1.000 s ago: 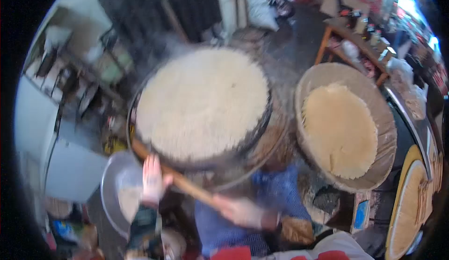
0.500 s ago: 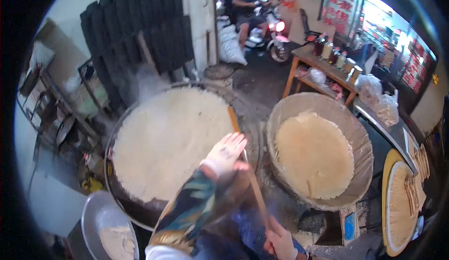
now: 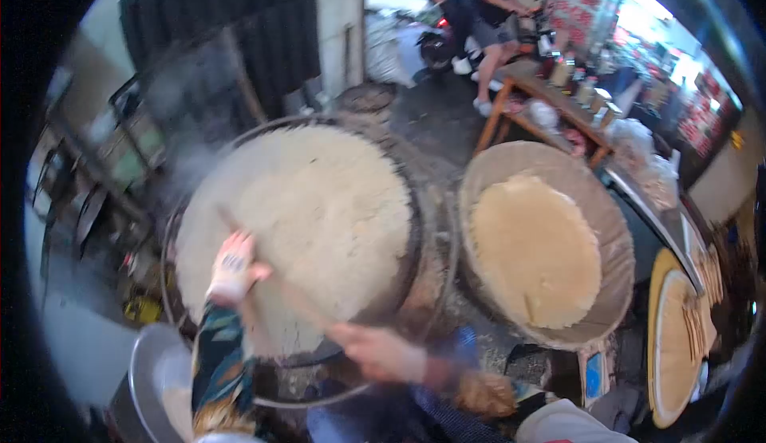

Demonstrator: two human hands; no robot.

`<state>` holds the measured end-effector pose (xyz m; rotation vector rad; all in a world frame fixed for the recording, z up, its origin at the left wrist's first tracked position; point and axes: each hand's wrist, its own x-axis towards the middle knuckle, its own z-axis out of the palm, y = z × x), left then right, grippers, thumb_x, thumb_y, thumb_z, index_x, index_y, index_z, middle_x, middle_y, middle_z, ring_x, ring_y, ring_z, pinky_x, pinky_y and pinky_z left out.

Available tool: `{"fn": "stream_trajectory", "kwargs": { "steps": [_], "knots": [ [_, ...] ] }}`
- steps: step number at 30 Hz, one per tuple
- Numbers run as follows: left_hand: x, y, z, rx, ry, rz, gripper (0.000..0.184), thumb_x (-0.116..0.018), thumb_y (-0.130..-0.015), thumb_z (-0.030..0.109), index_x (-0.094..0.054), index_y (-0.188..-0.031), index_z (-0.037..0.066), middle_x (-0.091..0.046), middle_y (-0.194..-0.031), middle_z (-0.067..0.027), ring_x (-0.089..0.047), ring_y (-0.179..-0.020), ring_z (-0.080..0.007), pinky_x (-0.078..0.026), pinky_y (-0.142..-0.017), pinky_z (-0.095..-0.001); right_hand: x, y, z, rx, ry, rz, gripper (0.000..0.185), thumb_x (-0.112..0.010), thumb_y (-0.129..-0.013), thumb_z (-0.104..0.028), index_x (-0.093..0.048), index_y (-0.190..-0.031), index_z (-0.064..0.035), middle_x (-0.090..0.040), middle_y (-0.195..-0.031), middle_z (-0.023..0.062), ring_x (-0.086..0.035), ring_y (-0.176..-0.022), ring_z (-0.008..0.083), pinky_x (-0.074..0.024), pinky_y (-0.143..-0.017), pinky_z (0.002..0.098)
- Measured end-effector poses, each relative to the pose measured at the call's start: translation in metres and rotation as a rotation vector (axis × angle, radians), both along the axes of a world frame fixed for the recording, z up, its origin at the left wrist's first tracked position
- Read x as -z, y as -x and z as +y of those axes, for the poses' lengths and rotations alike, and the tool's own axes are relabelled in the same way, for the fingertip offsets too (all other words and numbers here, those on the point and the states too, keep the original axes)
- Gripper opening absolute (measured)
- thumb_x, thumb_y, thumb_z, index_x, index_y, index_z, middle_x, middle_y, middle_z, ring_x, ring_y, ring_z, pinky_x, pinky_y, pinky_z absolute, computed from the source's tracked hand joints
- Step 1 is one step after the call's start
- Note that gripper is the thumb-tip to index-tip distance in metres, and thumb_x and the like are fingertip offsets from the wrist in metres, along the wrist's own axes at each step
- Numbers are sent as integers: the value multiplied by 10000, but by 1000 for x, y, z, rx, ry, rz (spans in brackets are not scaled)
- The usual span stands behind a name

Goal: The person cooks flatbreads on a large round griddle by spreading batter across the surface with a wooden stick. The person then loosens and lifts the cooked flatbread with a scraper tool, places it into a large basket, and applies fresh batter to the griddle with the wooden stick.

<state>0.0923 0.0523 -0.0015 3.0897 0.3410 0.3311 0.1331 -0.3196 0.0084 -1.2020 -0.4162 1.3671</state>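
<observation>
My right hand (image 3: 381, 352) is closed around the lower end of a long wooden stick (image 3: 299, 303), blurred by motion. The stick slants up and left over a large round pan (image 3: 415, 240) filled with a pale, crumbly, steaming mass (image 3: 319, 196). Against the stick's upper part lies my left hand (image 3: 231, 269), fingers stretched out and thumb apart, with a pale covering on its back. The stick's far end, near the mass, is smeared, so I cannot tell its shape.
Right of the pan stands a lined basin (image 3: 550, 160) holding a similar tan mass. A metal bowl (image 3: 148, 363) sits at lower left, a round yellow board (image 3: 662, 339) at far right. Behind are a wooden table (image 3: 519, 96) with jars and a person (image 3: 491, 4).
Both hands and the stick have swung left over the pan, and the stick has tilted from steep to slanting left. In the doorway, the motorbike and people have shifted right.
</observation>
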Motion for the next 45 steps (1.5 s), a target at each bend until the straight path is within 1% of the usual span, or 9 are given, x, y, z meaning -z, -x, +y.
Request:
{"fn": "stream_trajectory", "kwargs": {
  "steps": [5,10,11,12,17,24,27,39,45],
  "knots": [
    [22,155,25,-1,-153,-66,900,-573,-709,621,-434,-1276,-64,-475,-1301,-257,-424,-1228,-431,-306,-1075,-497,12,73,24,-207,78,-155,534,-473,-973,-171,-304,-1469,-274,-473,-625,-20,-479,-498,88,-440,-458,254],
    [47,273,-31,-234,-192,127,872,-540,-803,518,-292,-1386,-81,-345,-1410,-281,-323,-1322,-427,-216,-1117,-524,48,118,-6,-393,161,291,471,-485,-977,-281,-368,-1430,-339,-422,-564,-20,-456,-450,127,-383,-425,289],
    [34,276,-71,-305,-134,187,888,-500,-824,559,-277,-1395,-82,-330,-1417,-288,-306,-1334,-430,-203,-1118,-532,70,129,-33,-356,-145,-586,489,-495,-969,-329,-361,-1439,-307,-529,-649,2,-506,-515,133,-438,-492,268],
    [29,268,-92,-261,-149,128,906,-471,-830,596,-272,-1398,-82,-324,-1418,-293,-293,-1339,-434,-187,-1119,-537,13,119,-70,-298,-131,-758,570,-551,-891,-315,-399,-1417,-154,-648,-1005,265,-676,-838,264,-497,-757,430],
    [-55,124,-196,39,6,3,973,-494,-778,679,-327,-1343,-96,-363,-1366,-290,-306,-1302,-452,-155,-1114,-554,22,113,-178,-83,96,-500,541,-537,-951,-285,-339,-1454,-280,-611,-784,-9,-542,-591,125,-476,-567,261],
    [-69,-98,-254,754,44,-296,847,-593,-765,548,-401,-1344,-40,-425,-1367,-233,-363,-1309,-371,-248,-1115,-456,-16,107,-205,601,312,60,601,-531,-944,-148,-272,-1485,-193,-574,-734,18,-508,-519,89,-428,-447,245],
    [-27,-133,-236,630,12,79,878,-683,-621,571,-495,-1207,-55,-488,-1297,-234,-400,-1275,-383,-298,-1096,-438,-6,90,-166,538,280,33,582,-504,-962,-199,-256,-1488,-195,-507,-616,14,-468,-440,104,-377,-391,262],
    [-4,25,-38,70,-74,-22,885,-600,-628,664,-534,-1159,-41,-526,-1242,-209,-418,-1249,-383,-301,-1079,-443,8,46,-44,29,-121,616,594,-510,-958,-248,-240,-1486,-223,-401,-506,-25,-348,-360,70,-296,-372,220],
    [5,203,-35,-70,-185,1,899,-507,-733,652,-421,-1290,-49,-467,-1302,-247,-424,-1228,-418,-316,-1062,-481,20,113,-21,-166,59,71,545,-504,-947,-153,-330,-1462,-206,-526,-627,12,-463,-457,82,-382,-394,234]
  ]
}}
